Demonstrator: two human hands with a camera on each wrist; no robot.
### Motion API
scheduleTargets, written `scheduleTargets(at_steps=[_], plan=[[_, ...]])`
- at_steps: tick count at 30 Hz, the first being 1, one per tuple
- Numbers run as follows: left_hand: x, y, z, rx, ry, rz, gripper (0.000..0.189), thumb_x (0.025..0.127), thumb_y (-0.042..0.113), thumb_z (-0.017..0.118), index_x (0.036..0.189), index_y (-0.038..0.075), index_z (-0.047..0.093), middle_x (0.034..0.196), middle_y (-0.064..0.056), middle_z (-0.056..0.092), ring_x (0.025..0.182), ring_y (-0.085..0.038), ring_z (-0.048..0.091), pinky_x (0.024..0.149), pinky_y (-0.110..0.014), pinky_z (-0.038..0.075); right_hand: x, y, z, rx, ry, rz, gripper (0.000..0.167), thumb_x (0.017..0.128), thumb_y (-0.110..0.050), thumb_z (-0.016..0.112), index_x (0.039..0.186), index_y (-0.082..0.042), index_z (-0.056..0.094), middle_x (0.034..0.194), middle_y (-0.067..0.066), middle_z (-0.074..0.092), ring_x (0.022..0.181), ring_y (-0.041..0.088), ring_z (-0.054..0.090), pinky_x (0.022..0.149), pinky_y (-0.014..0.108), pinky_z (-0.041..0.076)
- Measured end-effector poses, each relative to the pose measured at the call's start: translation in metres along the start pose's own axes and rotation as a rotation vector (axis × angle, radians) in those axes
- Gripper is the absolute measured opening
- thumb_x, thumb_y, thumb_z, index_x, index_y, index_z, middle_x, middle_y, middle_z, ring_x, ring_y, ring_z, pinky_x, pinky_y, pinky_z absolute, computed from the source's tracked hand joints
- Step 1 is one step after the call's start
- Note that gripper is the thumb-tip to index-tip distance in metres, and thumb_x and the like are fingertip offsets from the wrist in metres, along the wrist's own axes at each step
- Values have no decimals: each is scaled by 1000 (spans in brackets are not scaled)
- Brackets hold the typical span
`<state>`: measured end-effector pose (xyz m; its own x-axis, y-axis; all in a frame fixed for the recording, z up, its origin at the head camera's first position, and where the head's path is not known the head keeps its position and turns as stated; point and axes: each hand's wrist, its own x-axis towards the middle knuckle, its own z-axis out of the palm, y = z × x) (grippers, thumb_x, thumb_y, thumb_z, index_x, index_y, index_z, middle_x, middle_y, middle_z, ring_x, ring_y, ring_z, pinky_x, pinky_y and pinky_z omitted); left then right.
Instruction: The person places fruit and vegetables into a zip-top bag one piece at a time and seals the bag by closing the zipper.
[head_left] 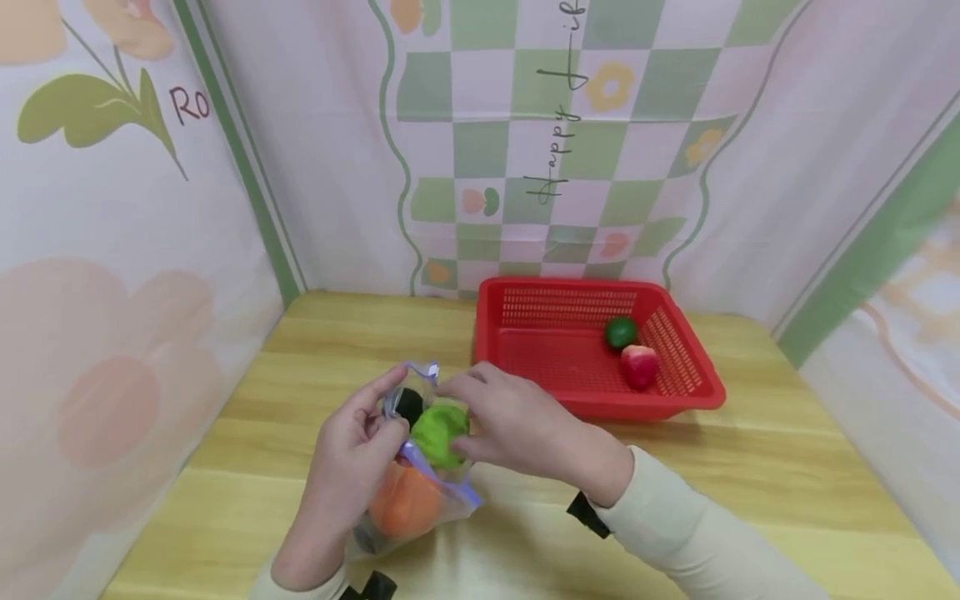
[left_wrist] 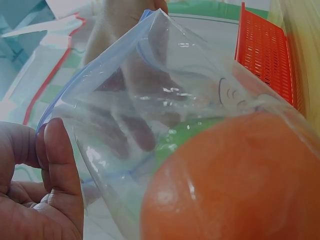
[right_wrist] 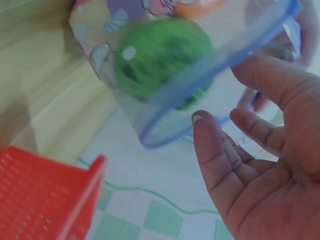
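Observation:
A clear zip bag (head_left: pixel 459 500) with a blue-purple zip edge stands tilted above the table. My left hand (head_left: pixel 348 467) pinches one side of its mouth between thumb and fingers. In the bag lie a large smooth orange ball-like fruit (left_wrist: pixel 240 175) and a bright green, round, bumpy thing (right_wrist: pixel 160 60), whose kind I cannot tell. Something black (head_left: pixel 409 406) shows near the bag's mouth. At the opening, beside the green thing, my right hand (head_left: pixel 517 417) has its fingers loosely spread; the right wrist view shows nothing between them.
Behind the right hand stands a red plastic basket (head_left: pixel 487 333) with perforated walls. At its right end lie a dark green round fruit (head_left: pixel 620 332) and a red-pink fruit (head_left: pixel 639 367). Patterned cloth (head_left: pixel 330 167) hangs around the wooden table (head_left: pixel 255 433).

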<state>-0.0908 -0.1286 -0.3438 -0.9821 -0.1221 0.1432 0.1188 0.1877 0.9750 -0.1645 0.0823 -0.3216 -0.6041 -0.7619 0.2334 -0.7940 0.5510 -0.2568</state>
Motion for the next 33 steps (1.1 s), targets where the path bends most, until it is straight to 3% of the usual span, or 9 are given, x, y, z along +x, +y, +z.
scheduleTargets(at_steps=[6, 11, 16, 20, 23, 28, 33], plan=[[0, -1, -1, -4, 20, -3, 58, 91, -2, 59, 145, 20, 62, 59, 1, 44, 52, -11, 50, 58, -31, 61, 1, 13, -19, -16, 55, 44, 52, 87, -30, 85, 132, -14, 65, 106, 0, 66, 89, 12, 65, 74, 24, 59], [0, -1, -1, 6, 25, 7, 59, 91, -3, 59, 145, 19, 62, 60, 1, 44, 51, -8, 46, 53, -28, 57, 3, 32, -39, -16, 48, 179, 50, 88, -33, 83, 132, -17, 65, 114, -1, 67, 95, 14, 68, 82, 32, 61], [0, 0, -2, 17, 26, 3, 59, 91, -2, 59, 145, 21, 62, 59, 1, 43, 50, -8, 44, 48, -25, 51, 7, 68, -61, -48, -5, 370, 57, 91, -33, 80, 141, -14, 59, 128, 6, 66, 106, 23, 67, 92, 45, 61], [1, 1, -3, 7, 22, -16, 59, 91, -2, 58, 144, 23, 62, 59, 0, 44, 51, -10, 47, 55, -29, 59, 7, 103, -76, -63, -49, 492, 60, 94, -32, 75, 146, -10, 54, 137, 14, 63, 120, 33, 63, 101, 56, 55], [1, 2, -4, -3, 12, -16, 60, 91, -3, 57, 145, 23, 61, 60, -1, 44, 52, -11, 49, 61, -33, 63, 6, 125, -85, -71, -58, 526, 58, 97, -32, 70, 146, -6, 53, 138, 20, 63, 124, 39, 60, 103, 59, 51], [1, 2, -5, -7, 5, -12, 60, 92, -3, 57, 146, 23, 61, 60, -1, 44, 51, -10, 46, 59, -33, 62, 7, 155, -89, -67, -84, 552, 58, 99, -30, 67, 144, 2, 52, 139, 28, 61, 125, 46, 59, 106, 62, 47], [1, 1, -5, -18, 7, -10, 61, 91, -4, 58, 146, 21, 60, 59, -1, 45, 51, -11, 49, 59, -33, 62, 8, 183, -81, -88, -190, 639, 65, 98, -29, 68, 148, 7, 46, 144, 31, 56, 129, 47, 56, 109, 63, 46]])
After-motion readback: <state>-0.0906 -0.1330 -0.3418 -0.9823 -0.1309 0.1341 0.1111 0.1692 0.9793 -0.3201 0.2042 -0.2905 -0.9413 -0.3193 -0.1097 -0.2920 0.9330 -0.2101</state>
